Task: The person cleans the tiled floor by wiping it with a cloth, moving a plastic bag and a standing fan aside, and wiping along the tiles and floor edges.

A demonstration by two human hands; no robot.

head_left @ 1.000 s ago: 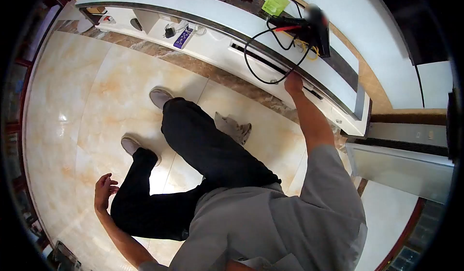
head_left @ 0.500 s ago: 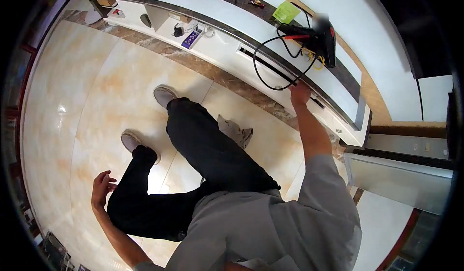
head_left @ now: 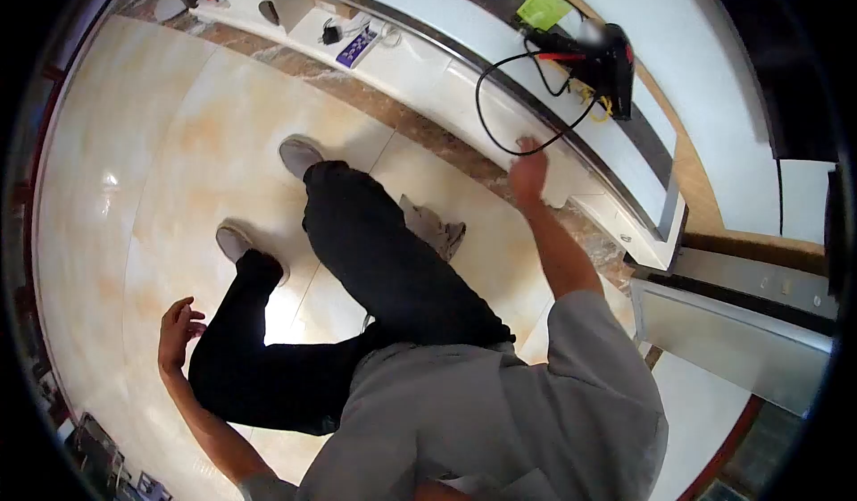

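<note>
My right hand (head_left: 529, 175) is at the low white cabinet, its fingers curled over the outer edge of a drawer front (head_left: 482, 130) that stands out from the cabinet. Whether this front slides or tips down is unclear. Above the hand, a black hair dryer (head_left: 614, 77) with red trim lies on the cabinet top (head_left: 420, 26). Its black cord (head_left: 478, 99) loops over the edge, across the view of my fingers. Far from the cabinet, my left hand (head_left: 181, 333) hangs beside my bent knee, empty, with loosely bent fingers apart.
On the cabinet top lies a green packet (head_left: 543, 8). An open compartment at the left holds a black plug adapter (head_left: 331, 32), a purple-and-white box (head_left: 357, 47) and a white cable (head_left: 390, 35). A crumpled grey cloth-like item (head_left: 433, 224) lies on the floor near my leg.
My right hand has drawn back from the cabinet toward me, and the drawer front has come outward with it. The dark slot above it is now a wide white opening. My left hand stays beside my knee.
</note>
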